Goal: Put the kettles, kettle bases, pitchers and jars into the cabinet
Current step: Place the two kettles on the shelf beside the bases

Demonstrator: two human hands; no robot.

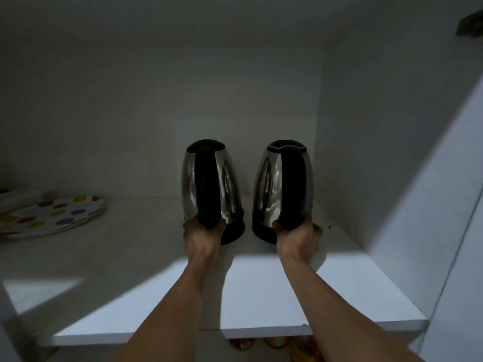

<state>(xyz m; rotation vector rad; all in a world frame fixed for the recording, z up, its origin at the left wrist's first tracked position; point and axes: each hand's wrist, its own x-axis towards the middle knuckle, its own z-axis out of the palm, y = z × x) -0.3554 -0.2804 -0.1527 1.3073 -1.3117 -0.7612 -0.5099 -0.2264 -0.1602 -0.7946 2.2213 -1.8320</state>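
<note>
White cabinet shelf (261, 296): left hand (202, 232) and right hand (299, 237) clasp kettle handles; seat both kettles flat at 12 o'clock, then release.

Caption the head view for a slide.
Left hand and right hand grip two steel kettles by their handles on a cabinet shelf.

A white cabinet shelf (261, 296) carries two steel kettles (211, 184) (283, 184) on black bases; well left of them lies a stack of polka-dot plates (52, 215)
</note>
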